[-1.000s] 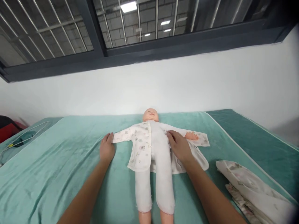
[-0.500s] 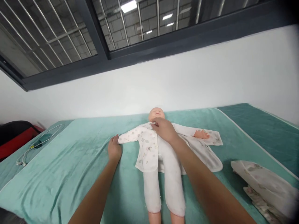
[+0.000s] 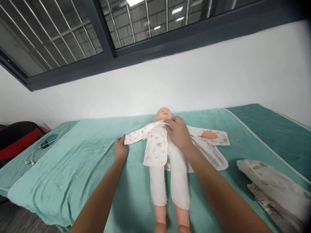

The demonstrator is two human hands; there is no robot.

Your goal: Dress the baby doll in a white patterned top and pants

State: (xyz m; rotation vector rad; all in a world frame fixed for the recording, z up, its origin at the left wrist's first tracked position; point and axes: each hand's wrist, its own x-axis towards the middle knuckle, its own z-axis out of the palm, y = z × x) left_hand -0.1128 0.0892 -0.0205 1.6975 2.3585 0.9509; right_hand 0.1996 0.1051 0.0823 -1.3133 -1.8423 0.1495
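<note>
A baby doll in a white bodysuit lies on its back with its legs toward me. A white printed baby shirt covers the image-left side of its chest, with that sleeve along the arm. At the cuff of this sleeve, my left hand has its fingers closed on the end. My right hand is over the upper chest, thumb and fingers curled at the shirt's neck edge; the fingertips are partly hidden. The shirt's other half lies spread beneath the doll, its sleeve flat under the doll's open hand.
A green blanket covers the bed. Folded printed cloth lies at the right. A white cable and a black and red bag are at the far left. Behind the bed is a white wall under a barred window.
My right hand has shifted right from the shirt's shoulder toward its front neck edge. The shirt front lies a little farther over the chest. My left hand stays at the cuff.
</note>
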